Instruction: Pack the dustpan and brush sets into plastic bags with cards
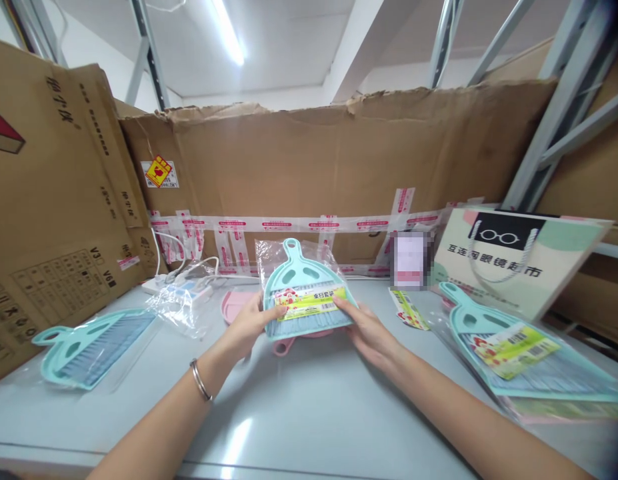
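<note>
Well, leftmost, a bagged teal dustpan (96, 350) lies near the tall carton (59, 213). At centre, my left hand (249, 323) and right hand (367, 331) clamp opposite side edges of a labelled dustpan set (305, 275), with wide tabletop (289, 417) on my side for moving. Rightward, another teal dustpan (519, 353) lies before the paper bag (503, 267).

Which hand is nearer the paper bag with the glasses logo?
Right. The right hand is left of the paper bag, apart from it; the left hand is farther left, across the held dustpan.
</note>
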A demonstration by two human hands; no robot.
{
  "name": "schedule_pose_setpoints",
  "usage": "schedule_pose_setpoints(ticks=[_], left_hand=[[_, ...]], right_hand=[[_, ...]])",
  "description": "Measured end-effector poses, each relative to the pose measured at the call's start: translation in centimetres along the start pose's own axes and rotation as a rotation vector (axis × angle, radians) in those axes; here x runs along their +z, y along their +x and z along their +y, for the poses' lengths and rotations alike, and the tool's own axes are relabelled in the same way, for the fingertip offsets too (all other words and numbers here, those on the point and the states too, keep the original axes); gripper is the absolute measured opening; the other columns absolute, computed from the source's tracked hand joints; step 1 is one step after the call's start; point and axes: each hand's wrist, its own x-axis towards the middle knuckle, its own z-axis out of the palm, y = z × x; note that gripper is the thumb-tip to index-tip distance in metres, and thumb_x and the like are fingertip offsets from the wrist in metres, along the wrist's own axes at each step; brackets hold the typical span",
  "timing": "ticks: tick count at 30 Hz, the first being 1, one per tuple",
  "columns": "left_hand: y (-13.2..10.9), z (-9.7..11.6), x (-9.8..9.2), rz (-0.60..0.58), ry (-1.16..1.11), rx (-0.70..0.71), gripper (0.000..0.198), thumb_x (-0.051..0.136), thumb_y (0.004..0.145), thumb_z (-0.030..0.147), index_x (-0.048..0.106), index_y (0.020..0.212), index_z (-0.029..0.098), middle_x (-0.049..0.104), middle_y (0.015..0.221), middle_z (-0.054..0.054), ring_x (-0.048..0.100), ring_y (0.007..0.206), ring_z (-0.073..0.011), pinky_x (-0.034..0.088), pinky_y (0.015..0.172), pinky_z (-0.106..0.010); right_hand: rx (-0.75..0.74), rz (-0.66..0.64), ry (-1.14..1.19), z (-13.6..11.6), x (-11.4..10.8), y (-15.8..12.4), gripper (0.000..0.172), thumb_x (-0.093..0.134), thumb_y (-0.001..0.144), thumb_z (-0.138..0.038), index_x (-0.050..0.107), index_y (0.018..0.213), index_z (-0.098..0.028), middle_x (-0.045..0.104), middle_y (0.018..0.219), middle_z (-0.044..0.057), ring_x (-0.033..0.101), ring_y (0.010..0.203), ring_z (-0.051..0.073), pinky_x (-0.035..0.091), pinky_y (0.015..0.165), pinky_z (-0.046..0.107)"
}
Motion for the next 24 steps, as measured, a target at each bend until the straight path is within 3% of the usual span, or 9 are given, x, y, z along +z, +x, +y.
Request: schedule_pose_setpoints(ticks=[4,10,12,16,18,24], left_hand=[[0.1,-0.1,0.2,0.106,0.051,-0.116,0.041,0.073,0.061,0.023,0.056,0.098,0.015,0.07,0.094,-0.009,0.066,0.078,-0.0195,0.052,0.062,-0.026],[0.6,-0.6,0.2,0.185,0.07,-0.236,0.033,0.067,0.067,0.034,0.06,0.091,0.011,0.069,0.077,-0.009,0.063,0.064,-0.018,0.049,0.052,-0.025],[0.4,-0.4,0.3,0.186,0.067,-0.22,0.035,0.067,0.069,0.036,0.061,0.093,0.012,0.069,0.082,-0.008,0.063,0.068,-0.0167,0.049,0.054,-0.023],[0.0,0.4,0.2,-0.037,-0.018,-0.16,0.044,0.072,0.064,0.025,0.06,0.106,0.014,0.068,0.099,-0.009,0.063,0.086,-0.0173,0.051,0.075,-0.026],[0.0,0.5,0.0,-0.087,-0.025,-0.153,0.049,0.075,0.06,0.019,0.06,0.106,0.013,0.068,0.1,-0.01,0.064,0.087,-0.0183,0.05,0.08,-0.029],[0.6,-0.1,-0.8,0.053,-0.02,-0.146,0.047,0.078,0.059,0.022,0.059,0.102,0.013,0.068,0.096,-0.01,0.066,0.082,-0.0192,0.052,0.075,-0.031]], right_hand=[[0.172,-0.097,0.04,-0.9,0.1,0.0,0.016,0.064,0.07,-0.012,0.064,0.085,-0.01,0.071,0.075,0.007,0.067,0.067,0.016,0.054,0.061,0.023],[0.222,0.075,0.042,-0.5,0.7,-0.2,0.009,0.056,0.076,-0.005,0.064,0.077,-0.008,0.068,0.059,0.005,0.059,0.046,0.011,0.049,0.045,0.019],[0.211,0.106,0.054,-0.3,0.6,0.1,0.007,0.057,0.077,-0.007,0.064,0.075,-0.01,0.067,0.056,0.003,0.058,0.044,0.01,0.048,0.043,0.018],[0.181,0.128,0.072,-0.3,-0.1,0.7,0.006,0.058,0.078,-0.009,0.062,0.074,-0.012,0.066,0.057,0.001,0.059,0.046,0.009,0.048,0.044,0.016],[0.173,0.112,0.077,-0.6,-0.3,0.7,0.006,0.057,0.079,-0.011,0.063,0.077,-0.011,0.067,0.061,0.002,0.059,0.048,0.009,0.049,0.046,0.017],[0.154,-0.112,0.021,-2.2,-0.4,-0.4,0.01,0.064,0.073,-0.014,0.065,0.083,-0.011,0.071,0.08,0.006,0.065,0.066,0.013,0.056,0.061,0.021]])
